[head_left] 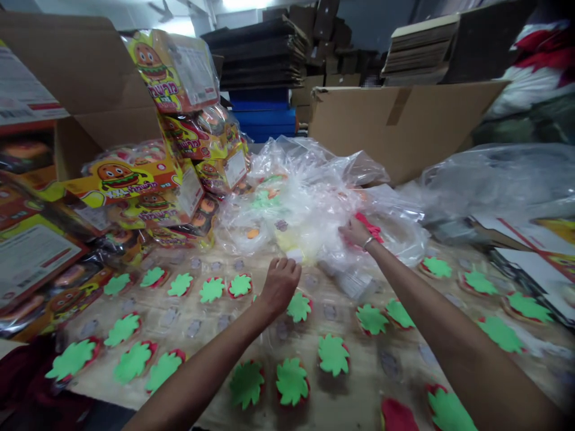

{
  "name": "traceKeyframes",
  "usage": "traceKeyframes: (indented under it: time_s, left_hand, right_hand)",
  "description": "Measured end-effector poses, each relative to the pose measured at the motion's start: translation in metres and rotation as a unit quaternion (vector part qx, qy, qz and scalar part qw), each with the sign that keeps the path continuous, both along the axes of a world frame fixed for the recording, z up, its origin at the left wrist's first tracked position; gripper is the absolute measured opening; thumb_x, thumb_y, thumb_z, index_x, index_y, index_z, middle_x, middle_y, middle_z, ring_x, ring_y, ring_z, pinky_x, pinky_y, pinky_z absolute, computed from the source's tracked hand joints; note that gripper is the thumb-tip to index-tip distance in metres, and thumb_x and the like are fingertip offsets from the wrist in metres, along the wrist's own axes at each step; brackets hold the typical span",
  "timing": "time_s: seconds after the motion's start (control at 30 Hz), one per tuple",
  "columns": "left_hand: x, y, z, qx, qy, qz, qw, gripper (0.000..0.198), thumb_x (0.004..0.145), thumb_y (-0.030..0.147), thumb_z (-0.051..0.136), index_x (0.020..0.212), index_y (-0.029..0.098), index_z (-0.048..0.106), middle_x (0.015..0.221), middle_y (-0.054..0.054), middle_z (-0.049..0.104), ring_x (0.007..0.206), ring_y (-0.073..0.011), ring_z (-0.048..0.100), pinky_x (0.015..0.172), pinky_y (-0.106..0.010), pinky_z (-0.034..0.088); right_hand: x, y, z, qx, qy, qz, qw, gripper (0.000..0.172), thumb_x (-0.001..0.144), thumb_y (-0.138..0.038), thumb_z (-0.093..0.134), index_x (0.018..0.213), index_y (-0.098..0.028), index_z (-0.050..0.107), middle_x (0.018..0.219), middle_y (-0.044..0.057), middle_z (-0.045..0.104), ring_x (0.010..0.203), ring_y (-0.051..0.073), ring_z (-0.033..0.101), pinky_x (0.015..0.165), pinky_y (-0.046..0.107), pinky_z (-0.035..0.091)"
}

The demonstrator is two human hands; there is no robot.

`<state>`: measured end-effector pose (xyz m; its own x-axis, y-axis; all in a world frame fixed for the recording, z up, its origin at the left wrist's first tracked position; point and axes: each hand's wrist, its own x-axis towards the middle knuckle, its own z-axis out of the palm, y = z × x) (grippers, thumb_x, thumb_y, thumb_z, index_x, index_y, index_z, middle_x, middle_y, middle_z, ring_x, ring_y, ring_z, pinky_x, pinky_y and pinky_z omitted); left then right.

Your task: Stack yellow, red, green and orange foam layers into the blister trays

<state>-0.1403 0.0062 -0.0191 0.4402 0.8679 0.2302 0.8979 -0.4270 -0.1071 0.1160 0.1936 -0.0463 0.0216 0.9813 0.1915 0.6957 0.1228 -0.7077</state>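
My left hand (281,283) is closed in a pinch on a small pale piece at the near edge of a heap of clear plastic bags (309,197). My right hand (357,232) reaches into the same heap with its fingers closed on red foam pieces (371,226). Below both arms, the table (359,383) carries rows of clear blister shells topped with green leaf-shaped foam pieces (291,380) over red ones. A bare red piece (398,414) lies at the front.
Stacked burger-toy packages (135,185) and an open carton (67,90) fill the left. A large cardboard box (404,126) stands behind the bags. More plastic sheeting (494,179) and printed cards (534,257) lie at the right. A person's clothing (539,66) shows far right.
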Motion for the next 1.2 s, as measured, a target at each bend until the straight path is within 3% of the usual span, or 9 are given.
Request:
traceKeyframes:
  time_s: [0.13, 0.23, 0.37, 0.5, 0.63, 0.73, 0.8, 0.97, 1.2]
  left_hand:
    - [-0.004, -0.013, -0.001, 0.027, -0.006, 0.018, 0.999, 0.014, 0.090, 0.018, 0.049, 0.094, 0.017, 0.063, 0.092, -0.009, 0.062, 0.094, -0.0253, 0.054, 0.088, -0.041, 0.040]
    - [0.000, -0.035, 0.001, 0.080, -0.039, 0.000, 0.996, 0.018, 0.091, 0.015, 0.047, 0.098, 0.017, 0.064, 0.093, -0.009, 0.063, 0.094, -0.0243, 0.055, 0.091, -0.042, 0.040]
    - [0.017, -0.069, 0.002, 0.122, -0.073, -0.088, 0.986, 0.023, 0.090, 0.012, 0.048, 0.106, 0.022, 0.063, 0.097, -0.007, 0.065, 0.099, -0.0217, 0.057, 0.097, -0.042, 0.039]
    - [0.036, -0.099, -0.002, 0.150, -0.212, -0.080, 0.962, 0.038, 0.084, 0.021, 0.062, 0.121, 0.029, 0.055, 0.130, -0.010, 0.055, 0.126, -0.0283, 0.047, 0.105, -0.048, 0.037]
    - [0.060, -0.108, -0.003, -0.035, -0.576, 0.106, 0.810, 0.073, 0.077, 0.048, 0.065, 0.141, 0.030, 0.036, 0.154, -0.013, 0.030, 0.135, -0.0321, 0.040, 0.100, -0.049, 0.045]
    - [0.081, -0.102, -0.004, -0.237, -0.750, 0.150, 0.599, 0.058, 0.074, 0.049, 0.065, 0.123, 0.019, 0.057, 0.128, -0.016, 0.060, 0.110, -0.0295, 0.061, 0.084, -0.040, 0.053]
    - [0.088, -0.098, -0.007, -0.280, -0.794, 0.165, 0.513, 0.048, 0.063, 0.044, 0.075, 0.101, 0.015, 0.068, 0.103, -0.012, 0.070, 0.092, -0.0256, 0.066, 0.075, -0.034, 0.054]
    - [0.081, -0.101, -0.012, -0.273, -0.801, 0.257, 0.467, 0.039, 0.046, 0.035, 0.085, 0.078, 0.016, 0.071, 0.083, -0.003, 0.071, 0.070, -0.0152, 0.063, 0.058, -0.023, 0.050]
    - [0.063, -0.122, -0.001, -0.260, -0.813, 0.292, 0.430, 0.043, 0.050, 0.029, 0.082, 0.088, 0.017, 0.066, 0.084, -0.003, 0.071, 0.073, -0.0175, 0.065, 0.062, -0.026, 0.050]
  right_hand:
    - [-0.002, -0.037, 0.020, 0.096, 0.007, 0.049, 0.994, 0.061, 0.071, -0.025, 0.072, 0.126, -0.011, 0.049, 0.116, 0.014, 0.058, 0.097, 0.024, 0.059, 0.089, 0.041, 0.049]
    - [-0.017, -0.094, 0.043, 0.190, 0.043, 0.088, 0.977, 0.046, 0.079, -0.032, 0.063, 0.120, -0.013, 0.053, 0.112, 0.014, 0.059, 0.096, 0.023, 0.058, 0.089, 0.040, 0.047]
    - [-0.043, -0.170, 0.056, 0.014, 0.143, 0.260, 0.955, 0.042, 0.086, -0.039, 0.057, 0.120, -0.014, 0.052, 0.089, 0.004, 0.063, 0.071, 0.015, 0.058, 0.066, 0.028, 0.048]
    - [-0.043, -0.199, 0.047, -0.060, 0.179, 0.274, 0.943, 0.025, 0.085, -0.023, 0.054, 0.109, -0.015, 0.057, 0.072, -0.002, 0.057, 0.063, 0.012, 0.053, 0.060, 0.024, 0.042]
    - [-0.029, -0.214, 0.039, -0.058, 0.196, 0.238, 0.950, 0.017, 0.085, -0.014, 0.051, 0.099, -0.015, 0.060, 0.075, -0.002, 0.058, 0.067, 0.011, 0.052, 0.063, 0.022, 0.040]
    - [-0.025, -0.229, 0.036, -0.062, 0.139, 0.266, 0.952, 0.011, 0.083, -0.015, 0.058, 0.093, -0.015, 0.062, 0.076, -0.002, 0.060, 0.069, 0.011, 0.053, 0.064, 0.022, 0.039]
    - [-0.021, -0.235, 0.034, -0.099, 0.122, 0.297, 0.942, 0.012, 0.084, -0.023, 0.062, 0.093, -0.015, 0.063, 0.073, -0.002, 0.059, 0.067, 0.011, 0.053, 0.061, 0.021, 0.038]
    - [0.022, -0.226, 0.029, -0.176, 0.208, 0.272, 0.923, 0.022, 0.088, -0.031, 0.059, 0.102, -0.014, 0.059, 0.081, 0.000, 0.062, 0.066, 0.011, 0.060, 0.060, 0.021, 0.044]
    - [0.073, -0.198, 0.010, -0.085, 0.186, 0.161, 0.966, 0.022, 0.082, -0.032, 0.056, 0.092, -0.014, 0.063, 0.074, 0.002, 0.063, 0.065, 0.015, 0.060, 0.061, 0.026, 0.045]
